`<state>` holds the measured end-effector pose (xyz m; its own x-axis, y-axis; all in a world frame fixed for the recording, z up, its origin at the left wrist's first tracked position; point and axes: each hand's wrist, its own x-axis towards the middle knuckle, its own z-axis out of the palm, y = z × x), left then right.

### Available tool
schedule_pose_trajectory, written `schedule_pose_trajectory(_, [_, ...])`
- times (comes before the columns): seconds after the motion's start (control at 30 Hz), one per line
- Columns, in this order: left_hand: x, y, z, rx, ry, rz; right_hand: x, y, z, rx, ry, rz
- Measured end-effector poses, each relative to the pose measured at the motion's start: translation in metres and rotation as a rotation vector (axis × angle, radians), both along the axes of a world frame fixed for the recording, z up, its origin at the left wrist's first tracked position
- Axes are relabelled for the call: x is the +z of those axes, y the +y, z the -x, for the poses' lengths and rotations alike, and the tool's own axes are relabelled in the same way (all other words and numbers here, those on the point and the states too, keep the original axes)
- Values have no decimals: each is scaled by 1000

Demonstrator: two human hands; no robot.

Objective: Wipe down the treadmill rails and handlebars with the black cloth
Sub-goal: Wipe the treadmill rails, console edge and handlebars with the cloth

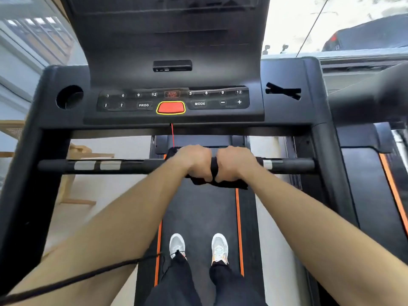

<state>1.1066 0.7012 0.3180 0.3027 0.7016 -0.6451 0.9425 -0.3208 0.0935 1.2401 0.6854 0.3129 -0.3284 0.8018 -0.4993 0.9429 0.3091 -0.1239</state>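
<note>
A black horizontal handlebar [132,167] with silver sensor patches crosses the treadmill below the console. The black cloth [213,167] is wrapped over the bar near its middle, with a loose edge hanging below my fists. My left hand [194,161] and my right hand [235,162] sit side by side, both clenched around the cloth and the bar. The left side rail [33,164] and the right side rail [331,164] run down either side of me.
The console [174,100] with its red stop button and a red safety cord lies just beyond the bar. I stand on the belt [198,213] in white shoes. A second treadmill [373,173] stands to the right, wooden furniture [84,151] to the left.
</note>
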Motion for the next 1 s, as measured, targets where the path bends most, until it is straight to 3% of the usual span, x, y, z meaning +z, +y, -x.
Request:
schedule_pose_trajectory(0.07, [6,20,2,83,-33,347,5,17,0,25,35,277])
schedule_pose_trajectory(0.13, [5,25,1,118,-35,425,6,26,-1,-3,79,414])
schedule_pose_trajectory(0.2, [-2,14,4,65,-33,224,4,22,-1,16,65,316])
schedule_pose_trajectory(0.37, [-46,-43,12,-111,-63,-755,-40,-30,-1,83,59,-609])
schedule_pose_trajectory(0.43, [-55,-47,12,-116,-98,-890,-52,-36,-1,87,86,-762])
schedule_pose_trajectory(0.5, [-51,-40,11,-114,-84,-794,-44,-28,-2,105,99,-679])
schedule_pose_trajectory(0.63, [-17,-3,7,-57,-32,-80,-13,7,-5,99,85,56])
schedule_pose_trajectory(0.7, [-2,13,2,19,-39,205,-3,23,-3,68,105,305])
schedule_pose_trajectory(0.77, [-4,9,2,29,-26,183,-5,23,-2,44,120,314])
schedule_pose_trajectory(0.83, [-15,-9,4,-12,-11,-141,-11,10,-4,47,90,74])
schedule_pose_trajectory(0.9, [-32,-30,10,-13,-52,-470,-28,-12,-6,79,122,-330])
schedule_pose_trajectory(1.0, [-48,-47,10,-49,-125,-824,-53,-35,-4,41,151,-759])
